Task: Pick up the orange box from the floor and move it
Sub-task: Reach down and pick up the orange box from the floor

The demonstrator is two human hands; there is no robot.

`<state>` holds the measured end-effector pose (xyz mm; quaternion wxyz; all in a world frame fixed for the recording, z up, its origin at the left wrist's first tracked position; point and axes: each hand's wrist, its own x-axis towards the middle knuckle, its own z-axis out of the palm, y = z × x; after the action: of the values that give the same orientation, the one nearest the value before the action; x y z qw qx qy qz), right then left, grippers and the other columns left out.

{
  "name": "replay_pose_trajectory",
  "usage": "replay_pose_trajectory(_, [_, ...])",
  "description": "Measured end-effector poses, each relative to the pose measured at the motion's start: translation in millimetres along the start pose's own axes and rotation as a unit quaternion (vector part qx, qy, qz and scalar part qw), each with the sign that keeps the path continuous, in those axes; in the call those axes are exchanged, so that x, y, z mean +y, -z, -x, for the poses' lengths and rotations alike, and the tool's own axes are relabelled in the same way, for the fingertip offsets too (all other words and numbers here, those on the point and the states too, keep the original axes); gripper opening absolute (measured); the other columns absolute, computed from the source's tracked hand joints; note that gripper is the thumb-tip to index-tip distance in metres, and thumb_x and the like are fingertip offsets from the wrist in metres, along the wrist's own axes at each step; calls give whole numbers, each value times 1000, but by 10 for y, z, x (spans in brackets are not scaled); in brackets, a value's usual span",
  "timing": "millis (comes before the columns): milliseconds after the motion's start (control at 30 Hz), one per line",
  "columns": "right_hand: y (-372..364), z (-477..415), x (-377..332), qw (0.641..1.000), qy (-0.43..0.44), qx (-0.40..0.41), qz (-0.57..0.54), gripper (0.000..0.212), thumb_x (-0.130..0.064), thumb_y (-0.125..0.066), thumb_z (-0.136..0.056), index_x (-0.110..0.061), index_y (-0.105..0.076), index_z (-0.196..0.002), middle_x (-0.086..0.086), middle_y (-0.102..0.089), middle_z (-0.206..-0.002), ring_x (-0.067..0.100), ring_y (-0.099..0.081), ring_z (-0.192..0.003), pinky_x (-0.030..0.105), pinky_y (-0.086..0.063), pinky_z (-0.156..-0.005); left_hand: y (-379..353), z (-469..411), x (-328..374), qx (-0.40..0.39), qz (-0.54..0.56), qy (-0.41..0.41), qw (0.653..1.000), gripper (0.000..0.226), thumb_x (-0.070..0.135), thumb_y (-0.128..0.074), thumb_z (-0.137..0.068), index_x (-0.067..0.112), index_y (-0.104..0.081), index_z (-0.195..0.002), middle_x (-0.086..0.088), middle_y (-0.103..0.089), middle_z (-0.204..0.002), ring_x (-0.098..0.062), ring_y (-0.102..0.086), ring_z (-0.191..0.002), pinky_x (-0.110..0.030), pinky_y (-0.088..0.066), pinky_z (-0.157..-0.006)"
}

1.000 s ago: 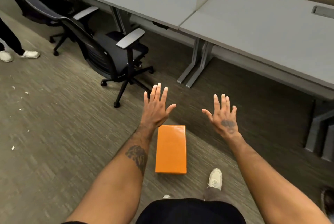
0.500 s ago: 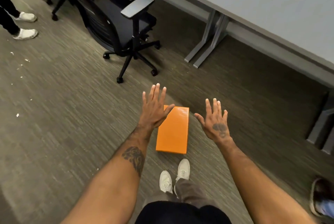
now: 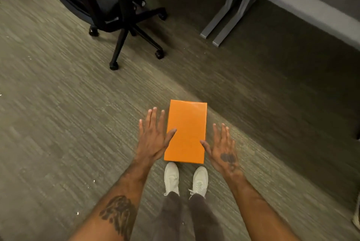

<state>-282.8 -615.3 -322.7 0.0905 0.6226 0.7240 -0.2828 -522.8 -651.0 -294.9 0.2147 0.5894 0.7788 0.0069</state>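
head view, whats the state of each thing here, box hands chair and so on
orange box: flat on the carpet, closed, not lifted
left hand: open, fingers spread, at the box's left side, holding nothing
right hand: open, fingers spread, at the box's right side, holding nothing
office chair: upright on its wheels, unoccupied as far as shown
white shoes: on the floor, toes just short of the box
desk legs: standing on the carpet

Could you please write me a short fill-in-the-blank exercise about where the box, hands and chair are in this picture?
1. The orange box lies flat on the ____.
2. Both hands are ____, fingers spread: left hand, right hand.
3. The box lies just ahead of two white ____.
4. The black office chair stands on ____.

Missing words: carpet; open; shoes; castors
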Motion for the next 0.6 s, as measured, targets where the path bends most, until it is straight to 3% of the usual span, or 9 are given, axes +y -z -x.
replay_pose_trajectory(200, [-1209, -718, 356, 998, -34, -38, -48, 86, -72, -25, -90, -24, -3, -157, 10, 1, -167, 25, 4, -153, 49, -12, -121, -1375, -526, -438, -45, 96, 48, 993, 80, 65, -30, -95, 18, -11, -157, -9, 1, -166, -23, 6, -152, -52, -2, -122])
replay_pose_trajectory(333, [-2002, -1112, 616, 993, -70, -53, -80, 84, -67, -33, -93, -22, -2, -158, 12, 0, -167, 29, -1, -153, 49, -17, -120, -2335, -723, -747, -78, 127, 84, 985, 80, 62, -37, -95, 16, -14, -156, -12, -3, -166, -27, 4, -152, -52, -5, -121])
replay_pose_trajectory(600, [-3257, -1831, 1100, 968, -178, -60, -168, 92, -67, -45, -91, -18, -3, -157, 12, -5, -166, 29, -7, -152, 48, -21, -118, -3865, -1121, -1275, -132, 226, 181, 948, 100, 63, -55, -87, 11, -7, -157, -14, -8, -165, -32, -7, -151, -50, -13, -121])
